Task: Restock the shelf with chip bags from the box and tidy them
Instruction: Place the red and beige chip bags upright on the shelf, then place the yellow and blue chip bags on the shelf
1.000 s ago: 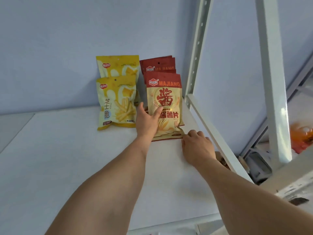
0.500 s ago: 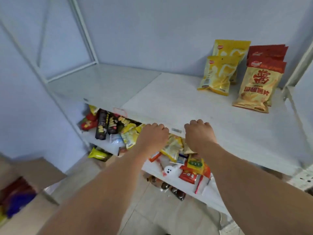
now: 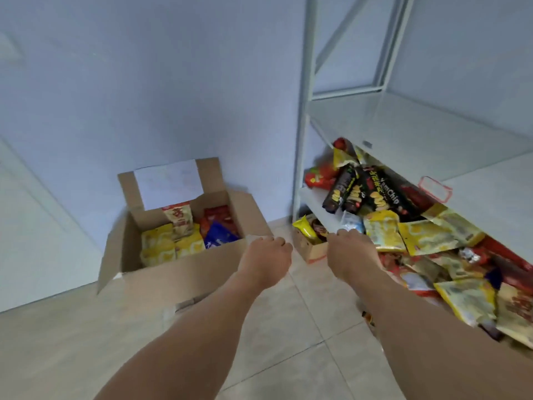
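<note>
An open cardboard box (image 3: 173, 277) stands on the floor against the wall, holding several chip bags: yellow ones (image 3: 161, 246), a tan and red one (image 3: 178, 220) and a blue one (image 3: 219, 239). My left hand (image 3: 266, 259) hangs empty, fingers loosely curled, just right of the box's near corner. My right hand (image 3: 350, 252) is empty too, fingers curled, in front of the white shelf unit (image 3: 301, 140). The upper shelf board (image 3: 432, 134) is bare here.
The lower shelf (image 3: 313, 199) is heaped with black chip tubes (image 3: 357, 192) and yellow and red snack bags (image 3: 427, 235). A small carton (image 3: 313, 251) with snacks sits under it. Tiled floor (image 3: 288, 327) lies between box and shelf.
Both hands left the bags on the upper shelf and dropped down empty. My view swung left and down from the shelf to the box on the floor.
</note>
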Motion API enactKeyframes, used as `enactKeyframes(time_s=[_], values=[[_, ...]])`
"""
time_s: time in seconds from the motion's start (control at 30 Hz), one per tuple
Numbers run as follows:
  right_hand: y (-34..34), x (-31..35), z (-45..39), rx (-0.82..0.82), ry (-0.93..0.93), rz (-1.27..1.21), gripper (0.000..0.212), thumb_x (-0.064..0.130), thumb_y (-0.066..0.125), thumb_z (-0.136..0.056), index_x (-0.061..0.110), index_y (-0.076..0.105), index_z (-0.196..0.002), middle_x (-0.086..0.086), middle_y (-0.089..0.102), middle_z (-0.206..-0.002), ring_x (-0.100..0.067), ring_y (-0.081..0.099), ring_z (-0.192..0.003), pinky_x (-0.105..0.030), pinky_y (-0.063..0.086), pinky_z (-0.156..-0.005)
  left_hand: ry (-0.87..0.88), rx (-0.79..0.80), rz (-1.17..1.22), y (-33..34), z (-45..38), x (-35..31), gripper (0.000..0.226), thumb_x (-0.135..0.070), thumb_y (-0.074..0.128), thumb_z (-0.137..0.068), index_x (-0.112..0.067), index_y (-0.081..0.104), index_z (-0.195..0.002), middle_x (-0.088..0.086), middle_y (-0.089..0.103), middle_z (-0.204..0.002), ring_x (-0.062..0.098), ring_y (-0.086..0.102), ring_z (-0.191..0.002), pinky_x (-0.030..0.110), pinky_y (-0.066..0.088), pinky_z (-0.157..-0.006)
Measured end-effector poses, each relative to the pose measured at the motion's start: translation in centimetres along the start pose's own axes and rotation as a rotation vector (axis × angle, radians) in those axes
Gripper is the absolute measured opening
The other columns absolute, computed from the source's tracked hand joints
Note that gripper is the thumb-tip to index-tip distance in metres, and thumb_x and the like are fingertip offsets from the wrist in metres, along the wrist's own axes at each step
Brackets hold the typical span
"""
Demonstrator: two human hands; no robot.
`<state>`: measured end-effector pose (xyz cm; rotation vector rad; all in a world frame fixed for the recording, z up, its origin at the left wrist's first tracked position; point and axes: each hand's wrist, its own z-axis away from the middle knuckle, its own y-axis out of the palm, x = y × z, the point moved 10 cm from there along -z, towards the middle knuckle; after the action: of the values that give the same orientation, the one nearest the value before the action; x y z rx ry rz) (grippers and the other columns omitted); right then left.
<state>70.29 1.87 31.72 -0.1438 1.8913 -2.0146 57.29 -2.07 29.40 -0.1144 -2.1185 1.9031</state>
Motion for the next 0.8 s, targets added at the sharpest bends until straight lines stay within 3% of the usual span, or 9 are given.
enactKeyframes(time_s=[0.1, 0.3, 0.4, 0.6, 0.7, 0.8], values=[[0.4, 8.8, -4.1, 0.03, -0.075, -0.02, 0.039, 0.014, 0.041, -0.095, 0.022, 0.049, -0.132, -0.005, 0.055, -0.128, -0.027, 0.05, -0.122, -0.043, 0.044, -0.096, -0.087, 0.012, -0.026, 2.3, 2.9, 8.3, 0.027, -0.026, 0.041, -0.105, -0.016, 0.066, -0.11, 0.005, 0.069, -0.109, 0.028, 0.065, -0.096, 0.037, 0.042, -0.069], [1.0, 23.4, -11.5, 0.068, -0.252, -0.062, 0.025, 0.019, 0.04, -0.1, 0.021, 0.055, -0.119, -0.002, 0.064, -0.12, -0.024, 0.059, -0.112, -0.037, 0.043, -0.086, -0.291, 0.047, 0.121, 6.3, 6.0, 22.3, 0.03, -0.026, 0.038, -0.105, -0.016, 0.064, -0.116, 0.003, 0.068, -0.115, 0.024, 0.064, -0.102, 0.033, 0.044, -0.073], [2.0, 28.3, -16.4, 0.135, -0.247, -0.222, 0.022, 0.026, 0.04, -0.102, 0.02, 0.055, -0.117, -0.003, 0.063, -0.12, -0.025, 0.06, -0.112, -0.035, 0.044, -0.082, -0.454, 0.089, 0.242, 9.9, 7.0, 28.9, 0.028, -0.031, 0.039, -0.104, -0.018, 0.063, -0.114, 0.001, 0.066, -0.115, 0.023, 0.063, -0.105, 0.035, 0.047, -0.077], [8.0, 37.3, -27.8, 0.333, -0.172, -0.59, 0.026, 0.036, 0.044, -0.104, 0.015, 0.054, -0.117, -0.003, 0.058, -0.104, -0.021, 0.052, -0.09, -0.037, 0.049, -0.083, -0.956, 0.125, 0.527, 19.8, 9.3, 42.0, 0.036, -0.039, 0.044, -0.104, -0.024, 0.058, -0.134, -0.003, 0.063, -0.128, 0.02, 0.06, -0.117, 0.037, 0.05, -0.088], [13.5, 41.6, -33.1, 0.497, -0.136, -0.676, 0.03, 0.039, 0.048, -0.102, 0.013, 0.051, -0.117, -0.005, 0.06, -0.108, -0.022, 0.054, -0.093, -0.039, 0.05, -0.085, -1.238, 0.133, 0.738, 26.3, 10.3, 47.2, 0.043, -0.037, 0.051, -0.101, -0.02, 0.054, -0.141, 0.001, 0.059, -0.136, 0.025, 0.057, -0.125, 0.039, 0.047, -0.099], [19.4, 45.0, -36.9, 0.622, -0.065, -0.739, 0.026, 0.039, 0.052, -0.1, 0.014, 0.05, -0.107, -0.004, 0.06, -0.101, -0.022, 0.058, -0.091, -0.04, 0.05, -0.084, -1.409, 0.195, 0.907, 33.8, 10.9, 50.1, 0.054, -0.039, 0.056, -0.1, -0.014, 0.047, -0.147, 0.007, 0.055, -0.143, 0.028, 0.053, -0.131, 0.04, 0.045, -0.105]])
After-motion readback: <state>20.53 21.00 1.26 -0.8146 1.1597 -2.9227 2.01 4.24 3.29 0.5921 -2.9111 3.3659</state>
